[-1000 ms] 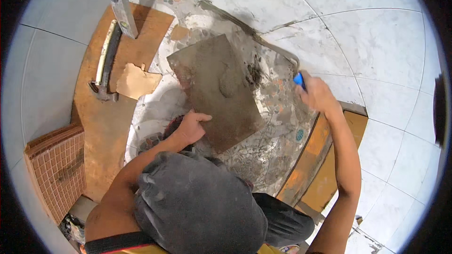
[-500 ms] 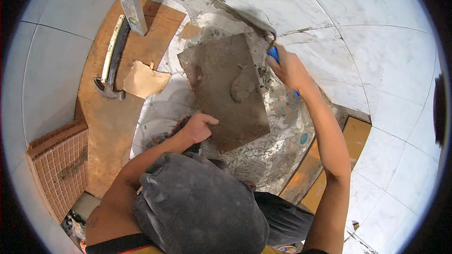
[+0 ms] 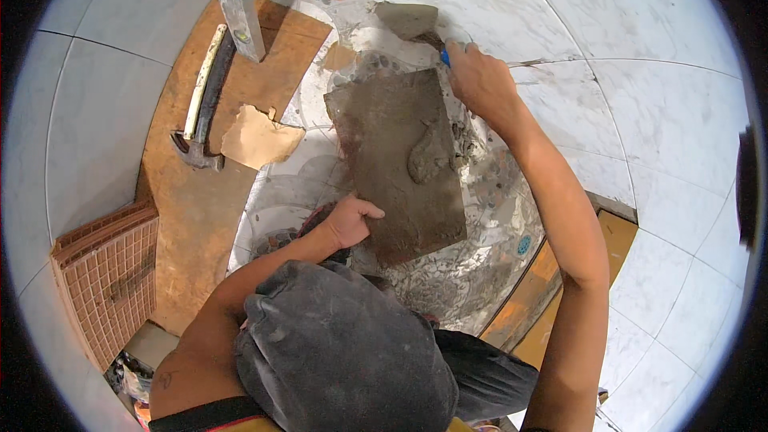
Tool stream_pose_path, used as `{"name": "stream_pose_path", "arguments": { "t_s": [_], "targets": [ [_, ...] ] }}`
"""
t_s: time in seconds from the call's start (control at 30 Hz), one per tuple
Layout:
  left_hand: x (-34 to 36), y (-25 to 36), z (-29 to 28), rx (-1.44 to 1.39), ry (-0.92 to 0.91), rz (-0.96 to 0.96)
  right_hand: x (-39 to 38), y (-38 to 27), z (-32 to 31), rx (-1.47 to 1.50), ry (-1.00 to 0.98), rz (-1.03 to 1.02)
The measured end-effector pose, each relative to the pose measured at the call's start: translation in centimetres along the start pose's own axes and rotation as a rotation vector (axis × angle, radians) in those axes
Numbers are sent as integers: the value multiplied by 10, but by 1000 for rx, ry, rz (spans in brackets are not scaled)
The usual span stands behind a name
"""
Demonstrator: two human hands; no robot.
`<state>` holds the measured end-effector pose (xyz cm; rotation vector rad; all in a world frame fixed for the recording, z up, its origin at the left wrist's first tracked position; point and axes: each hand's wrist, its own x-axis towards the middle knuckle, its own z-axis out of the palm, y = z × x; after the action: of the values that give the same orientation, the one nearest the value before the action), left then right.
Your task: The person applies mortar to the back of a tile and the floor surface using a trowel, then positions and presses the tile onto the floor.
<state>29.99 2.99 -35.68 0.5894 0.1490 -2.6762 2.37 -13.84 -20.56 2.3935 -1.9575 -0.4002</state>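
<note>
My left hand [image 3: 352, 221] grips the lower left edge of a rectangular tile [image 3: 396, 240], thumb on top and fingers hidden beneath. Grey mortar coats the tile's upper face, with a thicker lump of mortar [image 3: 430, 157] right of its middle. My right hand [image 3: 482, 84] is wrapped round the blue handle of a trowel. Beyond the tile's far edge, the trowel's blade [image 3: 406, 21] shows its broad, mortar-smeared face near the foot of the tiled wall. Whether the blade touches the wall or floor, I cannot tell.
On a brown board [image 3: 196, 248] at left lie a claw hammer [image 3: 202, 104], a torn cardboard piece [image 3: 262, 138] and the foot of a spirit level [image 3: 240, 16]. Stacked tiles [image 3: 108, 284] lean at lower left. A round drain [image 3: 524, 245] sits in the patterned floor.
My right hand has moved away from me and slightly left. The trowel's blade has turned from edge-on to broad face showing. My left hand keeps its hold on the tile.
</note>
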Motion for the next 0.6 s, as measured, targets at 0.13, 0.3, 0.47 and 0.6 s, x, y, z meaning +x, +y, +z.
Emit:
{"name": "stream_pose_path", "arguments": {
  "t_s": [0.13,0.3,0.47,0.6],
  "targets": [
    [3,-4,-6,48,87,-4,3,-5,-1,-46,-31,19],
    [5,-7,-10,583,-23,149,-5,-12,-6,-75,95,-1],
    [3,-4,-2,74,37,9,-29,-8,-12,-151,-84,75],
    [2,-2,5,26,-3,0,-60,8,-12,-268,-133,138]
  ]
}}
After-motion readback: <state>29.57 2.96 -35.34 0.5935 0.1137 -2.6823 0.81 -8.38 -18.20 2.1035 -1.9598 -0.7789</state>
